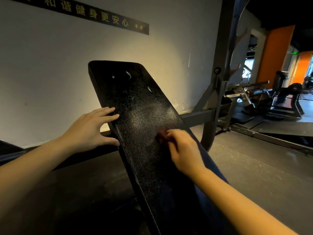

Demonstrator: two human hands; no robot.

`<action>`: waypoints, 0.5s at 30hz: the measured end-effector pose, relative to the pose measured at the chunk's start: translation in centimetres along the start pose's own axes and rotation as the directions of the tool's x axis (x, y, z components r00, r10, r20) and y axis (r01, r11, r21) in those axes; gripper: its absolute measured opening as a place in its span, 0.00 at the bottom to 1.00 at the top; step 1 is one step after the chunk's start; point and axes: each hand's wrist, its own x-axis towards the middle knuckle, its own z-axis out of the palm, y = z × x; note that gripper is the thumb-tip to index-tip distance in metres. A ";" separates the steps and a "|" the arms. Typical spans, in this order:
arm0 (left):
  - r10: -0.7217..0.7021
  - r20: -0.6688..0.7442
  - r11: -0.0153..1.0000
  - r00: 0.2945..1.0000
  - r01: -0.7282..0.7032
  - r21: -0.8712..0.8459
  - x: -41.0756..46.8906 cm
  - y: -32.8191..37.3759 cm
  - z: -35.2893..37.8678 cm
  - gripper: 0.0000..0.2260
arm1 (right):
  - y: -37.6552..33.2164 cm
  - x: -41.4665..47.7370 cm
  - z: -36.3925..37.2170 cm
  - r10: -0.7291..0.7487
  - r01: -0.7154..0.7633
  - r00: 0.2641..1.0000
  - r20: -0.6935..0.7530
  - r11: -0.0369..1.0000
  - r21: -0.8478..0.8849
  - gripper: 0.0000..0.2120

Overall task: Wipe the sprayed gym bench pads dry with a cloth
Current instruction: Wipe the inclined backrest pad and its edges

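A black, grainy inclined bench pad (135,102) runs from the upper middle down toward me, speckled with fine spray droplets and with three small white tears near its top. My left hand (91,128) grips the pad's left edge, with the fingers on top and the thumb lower on that edge. My right hand (183,150) is blurred on the pad's right half and holds a dark reddish cloth (160,133) bunched under its fingers against the surface.
A grey steel rack upright (223,53) and its crossbar (198,116) stand just right of the pad. Behind is a pale wall with a dark sign strip (94,12). More gym machines (274,99) sit at the far right on dark rubber flooring (254,167).
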 end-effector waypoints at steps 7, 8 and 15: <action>-0.019 0.059 0.996 0.998 0.014 0.085 -0.5 0.8 -0.8 0.55 | -1.7 6.1 -2.8 0.305 -0.302 0.950 0.066 0.845 0.442 0.10; -0.022 0.059 0.996 0.998 0.017 0.083 -0.5 0.8 -0.9 0.55 | -2.1 7.1 -3.0 0.341 -0.359 0.932 0.126 0.810 0.464 0.09; 0.001 0.132 0.985 0.991 -0.023 0.169 -0.4 1.1 -2.0 0.53 | -3.0 13.2 -2.6 0.437 -0.711 0.677 0.592 0.598 0.371 0.05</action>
